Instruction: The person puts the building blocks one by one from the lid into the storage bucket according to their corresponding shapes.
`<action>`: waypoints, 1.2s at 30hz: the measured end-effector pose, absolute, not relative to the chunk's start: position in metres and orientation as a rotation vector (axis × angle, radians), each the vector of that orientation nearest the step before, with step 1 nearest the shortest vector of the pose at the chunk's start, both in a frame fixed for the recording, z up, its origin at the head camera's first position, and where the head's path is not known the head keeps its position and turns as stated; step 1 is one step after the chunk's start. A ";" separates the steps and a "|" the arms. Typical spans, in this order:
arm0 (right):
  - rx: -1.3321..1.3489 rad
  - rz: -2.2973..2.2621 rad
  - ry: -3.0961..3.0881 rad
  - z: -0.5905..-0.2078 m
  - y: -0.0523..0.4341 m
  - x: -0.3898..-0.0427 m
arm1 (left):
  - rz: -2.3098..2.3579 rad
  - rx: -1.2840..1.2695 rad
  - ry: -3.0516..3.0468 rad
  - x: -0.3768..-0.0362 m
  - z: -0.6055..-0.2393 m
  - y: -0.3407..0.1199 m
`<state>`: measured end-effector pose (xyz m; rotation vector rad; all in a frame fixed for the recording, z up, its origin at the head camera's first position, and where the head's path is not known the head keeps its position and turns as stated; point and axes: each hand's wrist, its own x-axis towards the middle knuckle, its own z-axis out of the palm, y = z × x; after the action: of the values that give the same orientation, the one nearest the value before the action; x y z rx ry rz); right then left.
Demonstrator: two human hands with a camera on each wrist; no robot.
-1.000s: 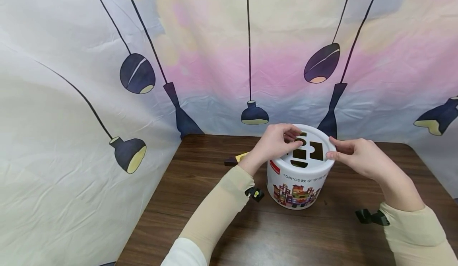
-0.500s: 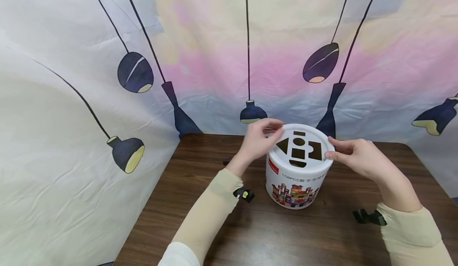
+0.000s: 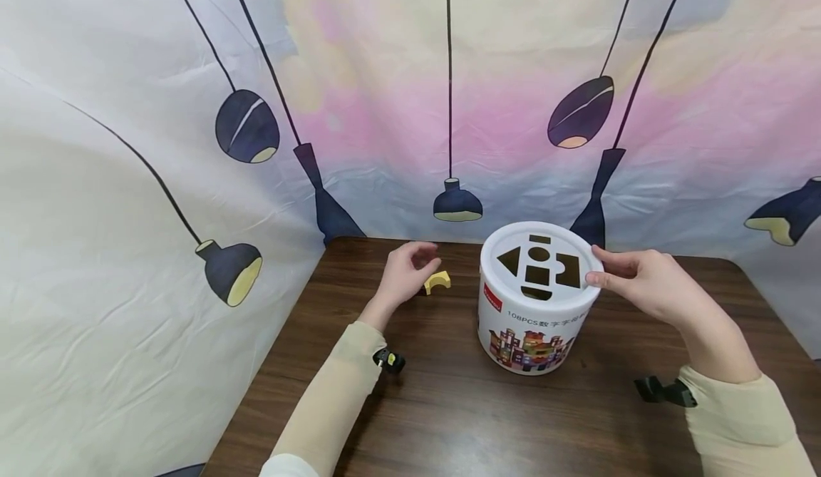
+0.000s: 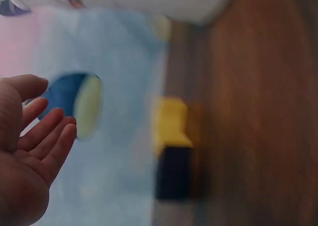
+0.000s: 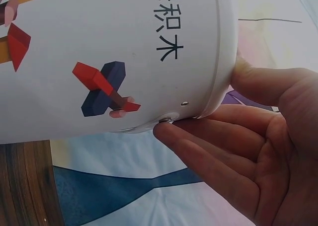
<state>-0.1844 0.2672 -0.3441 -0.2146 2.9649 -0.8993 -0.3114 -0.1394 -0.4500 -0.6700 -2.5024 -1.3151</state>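
Yellow arch block point(image 3: 437, 281) lies on the desk point(image 3: 449, 406) left of centre in the head view, just right of the left hand point(image 3: 404, 275). Its fingers point(image 4: 47, 131) hang loosely curled, holding nothing. The right hand point(image 3: 638, 282) pinches the white bucket point(image 3: 532, 334) lid rim. A dark block point(image 4: 173, 172) adjoins it; the left wrist view is blurred.

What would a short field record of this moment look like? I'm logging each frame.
left hand: left hand, fingers loosely curled, holding nothing, above the table beside the yellow arch-shaped block
right hand: right hand grips the lid rim of the white round shape-sorter tub
surface: dark wooden table
other: dark block beside the yellow one
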 end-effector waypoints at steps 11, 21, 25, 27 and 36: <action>-0.227 -0.895 2.966 -0.345 0.268 -0.184 | -1.125 -0.519 -2.813 -0.314 -0.491 -0.172; -0.250 -0.910 2.981 -0.346 0.269 -0.183 | -1.024 -0.553 -2.908 -0.318 -0.498 -0.178; -0.254 -0.904 2.989 -0.346 0.269 -0.183 | -0.974 -0.566 -2.940 -0.320 -0.497 -0.178; -0.258 -0.896 2.996 -0.346 0.269 -0.184 | -0.949 -0.588 -2.946 -0.321 -0.497 -0.179; -0.262 -0.895 2.995 -0.346 0.269 -0.185 | -0.893 -0.716 -2.979 -0.324 -0.500 -0.184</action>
<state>-0.1848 0.2693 -0.3460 -0.2618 2.9952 -0.8952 -0.3236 -0.1839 -0.4999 -0.7157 -2.9786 -0.8935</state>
